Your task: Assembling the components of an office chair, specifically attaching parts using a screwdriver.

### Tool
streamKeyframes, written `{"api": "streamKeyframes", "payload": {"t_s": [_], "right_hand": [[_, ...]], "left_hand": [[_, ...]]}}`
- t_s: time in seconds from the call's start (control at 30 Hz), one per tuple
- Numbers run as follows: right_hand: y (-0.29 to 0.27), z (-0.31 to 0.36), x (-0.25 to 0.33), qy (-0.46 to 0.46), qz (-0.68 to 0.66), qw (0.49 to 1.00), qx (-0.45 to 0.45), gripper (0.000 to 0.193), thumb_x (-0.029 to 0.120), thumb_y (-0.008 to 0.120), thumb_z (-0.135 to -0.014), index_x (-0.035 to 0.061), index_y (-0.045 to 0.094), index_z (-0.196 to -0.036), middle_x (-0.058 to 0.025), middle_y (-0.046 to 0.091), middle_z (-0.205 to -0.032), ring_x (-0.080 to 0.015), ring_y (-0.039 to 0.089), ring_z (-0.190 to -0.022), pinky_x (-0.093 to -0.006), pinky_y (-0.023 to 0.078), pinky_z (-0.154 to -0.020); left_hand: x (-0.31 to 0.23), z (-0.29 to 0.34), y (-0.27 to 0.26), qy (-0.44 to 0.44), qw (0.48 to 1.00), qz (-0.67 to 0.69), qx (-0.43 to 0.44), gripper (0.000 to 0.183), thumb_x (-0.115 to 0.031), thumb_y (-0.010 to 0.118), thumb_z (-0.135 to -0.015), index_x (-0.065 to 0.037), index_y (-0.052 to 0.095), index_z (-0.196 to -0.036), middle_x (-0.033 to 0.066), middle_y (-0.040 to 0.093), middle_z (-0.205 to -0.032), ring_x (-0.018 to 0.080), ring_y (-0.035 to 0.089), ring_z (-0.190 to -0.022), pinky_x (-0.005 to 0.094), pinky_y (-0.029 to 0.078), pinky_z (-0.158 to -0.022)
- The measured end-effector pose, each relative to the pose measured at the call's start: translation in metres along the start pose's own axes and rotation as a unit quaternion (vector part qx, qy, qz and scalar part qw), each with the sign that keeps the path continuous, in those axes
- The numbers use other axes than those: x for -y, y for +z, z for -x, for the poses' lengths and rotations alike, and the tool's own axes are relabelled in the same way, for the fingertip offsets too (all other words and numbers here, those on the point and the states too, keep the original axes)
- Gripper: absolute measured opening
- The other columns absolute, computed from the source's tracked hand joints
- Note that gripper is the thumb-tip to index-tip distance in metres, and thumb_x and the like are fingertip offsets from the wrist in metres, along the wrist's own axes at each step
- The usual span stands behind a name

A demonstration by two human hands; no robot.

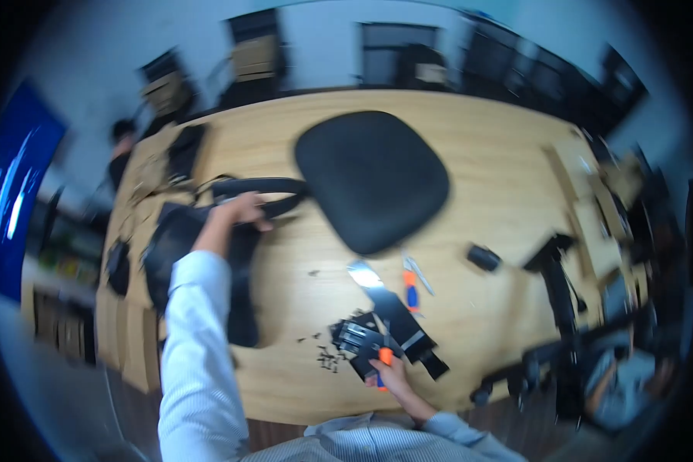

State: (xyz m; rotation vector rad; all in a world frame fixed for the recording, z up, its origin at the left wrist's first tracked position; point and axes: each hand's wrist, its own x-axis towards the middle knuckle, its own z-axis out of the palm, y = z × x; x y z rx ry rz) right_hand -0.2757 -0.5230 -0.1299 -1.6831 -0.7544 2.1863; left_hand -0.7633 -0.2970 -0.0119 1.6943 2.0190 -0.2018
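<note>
My left hand point(244, 209) is closed around the black armrest loop point(289, 186), which joins a dark chair back point(200, 239) on the left of the table; blur softens its fingers. Near the front edge, my right hand point(393, 373) grips a screwdriver point(385, 356) with an orange and blue handle. Its shaft lies over a black metal seat plate point(359, 339). Beside that plate rests a long dark bracket point(396, 317) with a shiny end. Loose black screws point(329, 359) are scattered to the left. Farther off lies a black seat cushion point(373, 181).
Another orange and blue tool point(412, 291) lies right of the bracket. A small black cylinder point(483, 257) sits farther right. A black chair base point(527, 369) stands at the right edge. Cardboard point(140, 339) lines the left side; a person point(620, 385) is at lower right.
</note>
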Motion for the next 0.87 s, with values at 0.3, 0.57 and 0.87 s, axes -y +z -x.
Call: {"api": "streamKeyframes", "payload": {"t_s": [0.3,0.57,0.87], "right_hand": [[-0.007,0.07,0.008,-0.102,0.196,0.975,0.033,0.026,0.019,0.059,-0.091,0.0001,0.055,-0.108,-0.0089,0.063,-0.073,-0.0166,0.066,-0.058,-0.031,0.055,-0.053],[-0.035,0.108,-0.002,-0.173,0.288,0.942,0.003,0.031,0.026,0.064,-0.088,0.0011,0.059,-0.106,-0.0112,0.063,-0.072,-0.0175,0.064,-0.057,-0.0335,0.051,-0.055],[-0.063,0.148,-0.014,-0.203,0.141,0.959,-0.141,0.03,0.025,0.066,-0.088,0.0034,0.063,-0.108,-0.0159,0.067,-0.085,-0.0276,0.065,-0.076,-0.0362,0.049,-0.07]], "left_hand": [[0.009,0.0,0.04,-0.036,0.984,0.157,-0.08,0.073,-0.017,0.081,-0.059,0.003,0.056,-0.125,0.0225,0.062,-0.121,0.0343,0.059,-0.115,0.0373,0.045,-0.099],[-0.001,-0.001,0.073,-0.122,0.973,0.076,-0.182,0.072,-0.025,0.074,-0.068,0.001,0.05,-0.13,0.0257,0.06,-0.122,0.0374,0.056,-0.117,0.0417,0.044,-0.099],[0.037,0.015,0.07,-0.035,0.979,0.103,-0.17,0.079,-0.015,0.071,-0.067,0.002,0.042,-0.139,0.0253,0.052,-0.134,0.0342,0.051,-0.126,0.0388,0.039,-0.107]]}}
